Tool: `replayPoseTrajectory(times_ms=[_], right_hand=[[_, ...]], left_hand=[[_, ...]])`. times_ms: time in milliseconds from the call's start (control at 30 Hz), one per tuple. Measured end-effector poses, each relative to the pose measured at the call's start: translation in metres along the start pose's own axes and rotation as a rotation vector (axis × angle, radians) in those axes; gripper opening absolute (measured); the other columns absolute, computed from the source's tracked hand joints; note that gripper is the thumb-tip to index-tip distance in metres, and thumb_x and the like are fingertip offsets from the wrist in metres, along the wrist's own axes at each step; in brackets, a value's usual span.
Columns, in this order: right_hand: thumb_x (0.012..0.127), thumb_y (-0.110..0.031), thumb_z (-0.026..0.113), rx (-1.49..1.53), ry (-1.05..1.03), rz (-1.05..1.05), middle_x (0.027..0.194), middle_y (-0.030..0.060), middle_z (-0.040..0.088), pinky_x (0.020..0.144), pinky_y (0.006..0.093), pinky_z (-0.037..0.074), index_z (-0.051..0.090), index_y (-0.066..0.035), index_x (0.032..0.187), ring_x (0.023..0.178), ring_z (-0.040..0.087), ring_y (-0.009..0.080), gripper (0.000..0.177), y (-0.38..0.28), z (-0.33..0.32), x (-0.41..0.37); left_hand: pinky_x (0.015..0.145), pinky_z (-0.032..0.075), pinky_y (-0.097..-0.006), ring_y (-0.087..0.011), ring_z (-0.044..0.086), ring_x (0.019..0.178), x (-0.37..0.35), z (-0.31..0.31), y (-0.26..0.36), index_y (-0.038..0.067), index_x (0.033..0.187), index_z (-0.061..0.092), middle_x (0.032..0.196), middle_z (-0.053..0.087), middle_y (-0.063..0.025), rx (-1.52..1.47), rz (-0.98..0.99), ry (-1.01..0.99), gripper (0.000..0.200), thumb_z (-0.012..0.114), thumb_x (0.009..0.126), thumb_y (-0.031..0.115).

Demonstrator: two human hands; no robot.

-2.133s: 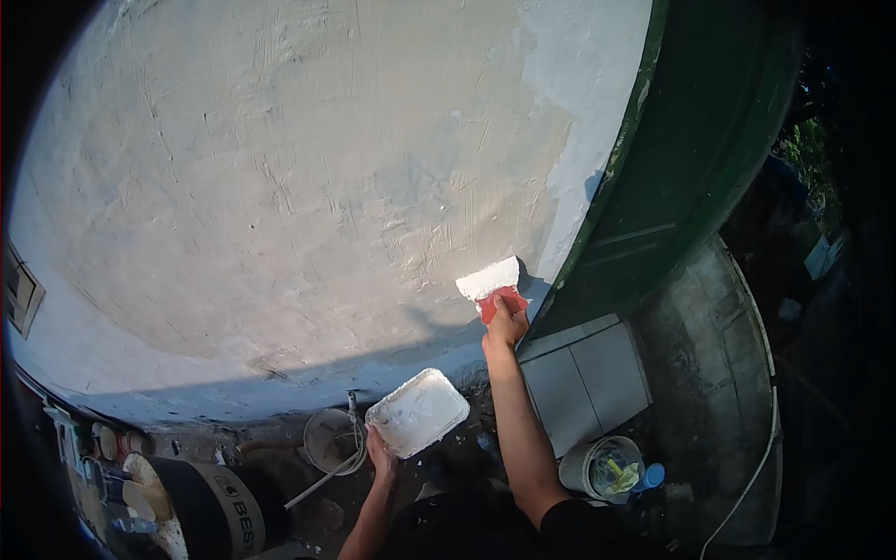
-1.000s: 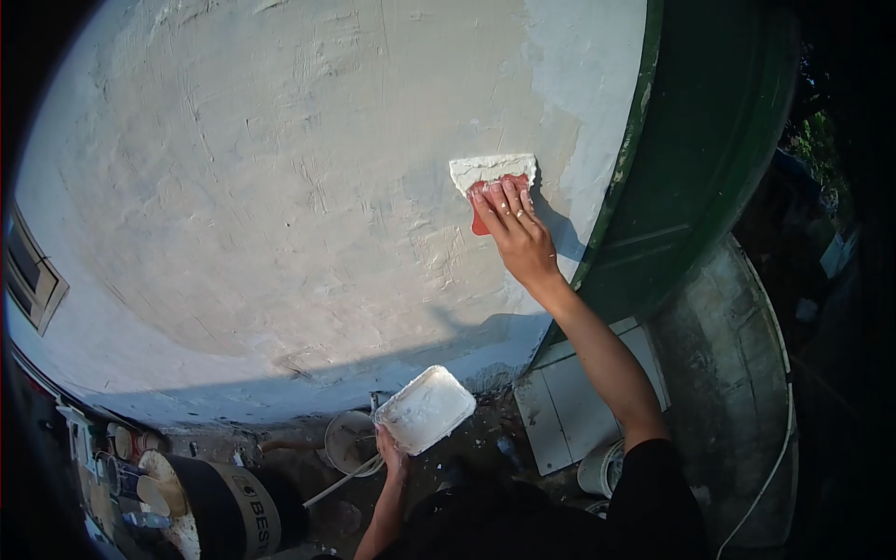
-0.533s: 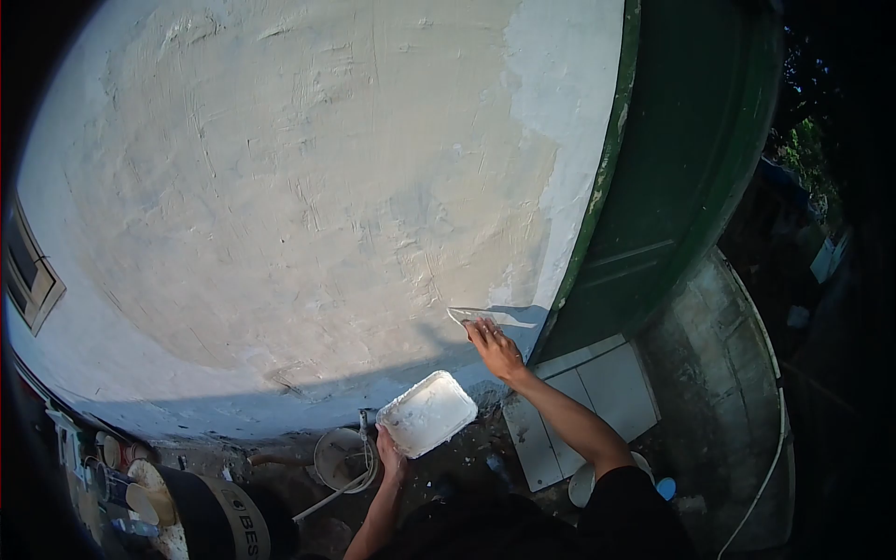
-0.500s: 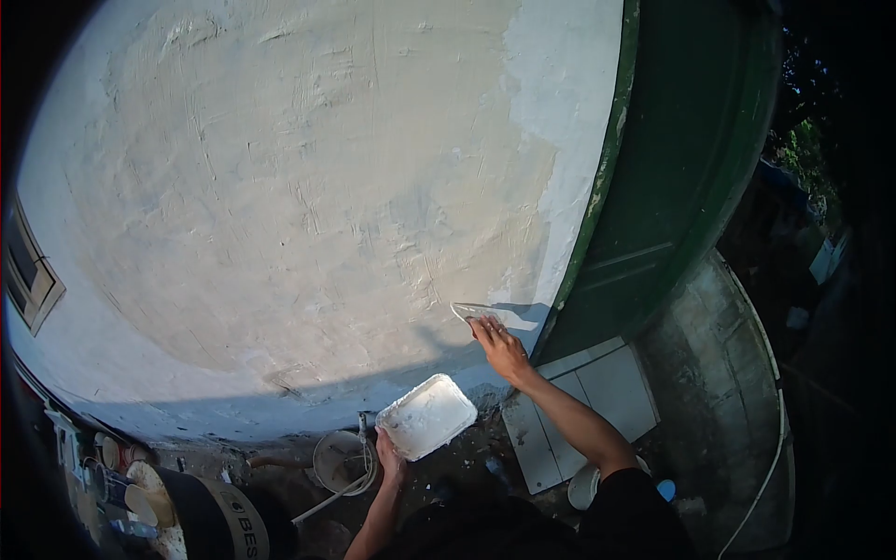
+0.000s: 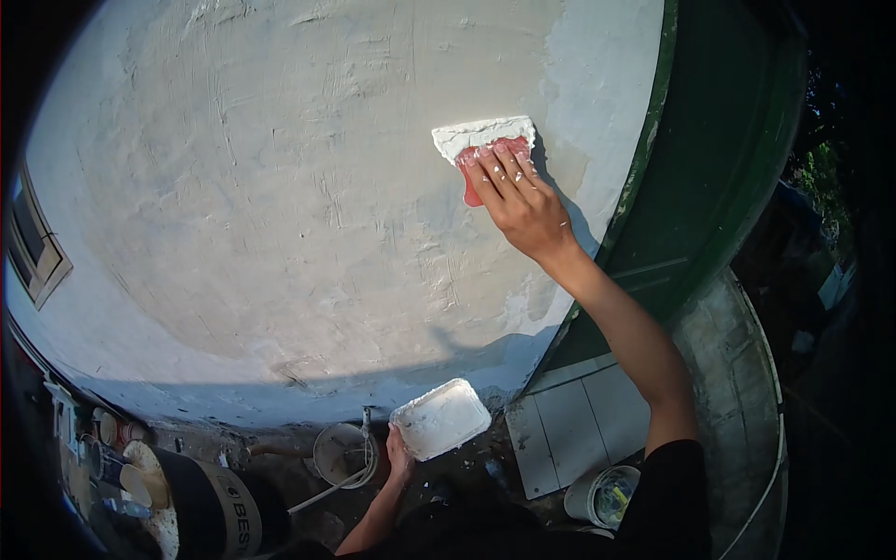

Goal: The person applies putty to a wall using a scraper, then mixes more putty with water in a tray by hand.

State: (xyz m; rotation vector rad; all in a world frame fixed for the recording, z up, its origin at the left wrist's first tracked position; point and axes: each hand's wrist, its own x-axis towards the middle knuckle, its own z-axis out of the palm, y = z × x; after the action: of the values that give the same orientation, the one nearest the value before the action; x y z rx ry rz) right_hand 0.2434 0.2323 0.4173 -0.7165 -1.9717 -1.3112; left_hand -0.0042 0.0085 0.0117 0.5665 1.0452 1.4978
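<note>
My right hand (image 5: 530,213) grips a red putty spreader (image 5: 472,189), fingers laid along its back. Thick white putty coats the spreader's far edge, which is against or very near the wall (image 5: 280,205); specks of it dot my fingers. That wall carries a patchy beige-white skim coat with ridges and streaks. Lower down, my left hand (image 5: 399,455) holds a shallow white tray (image 5: 459,441) by its left side, tilted slightly, with white putty inside. Its thumb shows at the rim; the other fingers are hidden beneath.
A dark green door (image 5: 719,177) borders the wall on the right, above pale tiles (image 5: 569,425). A bucket (image 5: 583,495) stands by my right side. Another bucket (image 5: 334,457) with a pipe and a black drum (image 5: 210,504) sit at lower left. A small window (image 5: 35,247) is far left.
My right hand has moved up the wall with the spreader, which has turned to show its red face and putty-laden edge. The tray in my left hand has shifted slightly right.
</note>
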Motion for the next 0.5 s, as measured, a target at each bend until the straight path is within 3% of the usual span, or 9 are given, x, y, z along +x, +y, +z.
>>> replayPoseTrajectory(times_ms=[167, 333, 500], right_hand=[[0.087, -0.016, 0.054, 0.077, -0.187, 0.046, 0.121, 0.0268, 0.059, 0.098, 0.0521, 0.045, 0.055, 0.005, 0.123, 0.118, 0.055, 0.043, 0.041, -0.104, 0.045, -0.083], [0.088, -0.018, 0.053, 0.198, -0.373, 0.078, 0.122, 0.024, 0.059, 0.097, 0.0511, 0.045, 0.053, 0.002, 0.127, 0.116, 0.056, 0.0405, 0.043, -0.237, 0.085, -0.23], [0.088, -0.016, 0.054, 0.318, -0.381, 0.122, 0.124, 0.02, 0.059, 0.096, 0.0461, 0.048, 0.053, -0.002, 0.128, 0.113, 0.059, 0.0358, 0.042, -0.251, 0.077, -0.272]], left_hand=[[0.09, 0.045, -0.0302, -0.0144, 0.057, 0.099, -0.001, -0.006, 0.01, 0.003, 0.118, 0.054, 0.11, 0.061, -0.0055, 0.022, 0.013, 0.091, 0.053, 0.032, 0.102, 0.048], [0.092, 0.045, -0.0306, -0.0153, 0.057, 0.102, 0.009, -0.035, 0.008, 0.002, 0.119, 0.054, 0.113, 0.061, -0.0066, -0.05, 0.006, 0.063, 0.054, 0.032, 0.102, 0.048], [0.092, 0.045, -0.0314, -0.0166, 0.057, 0.104, 0.03, -0.06, 0.003, 0.002, 0.12, 0.054, 0.114, 0.061, -0.0077, -0.157, -0.027, 0.029, 0.053, 0.032, 0.103, 0.047]])
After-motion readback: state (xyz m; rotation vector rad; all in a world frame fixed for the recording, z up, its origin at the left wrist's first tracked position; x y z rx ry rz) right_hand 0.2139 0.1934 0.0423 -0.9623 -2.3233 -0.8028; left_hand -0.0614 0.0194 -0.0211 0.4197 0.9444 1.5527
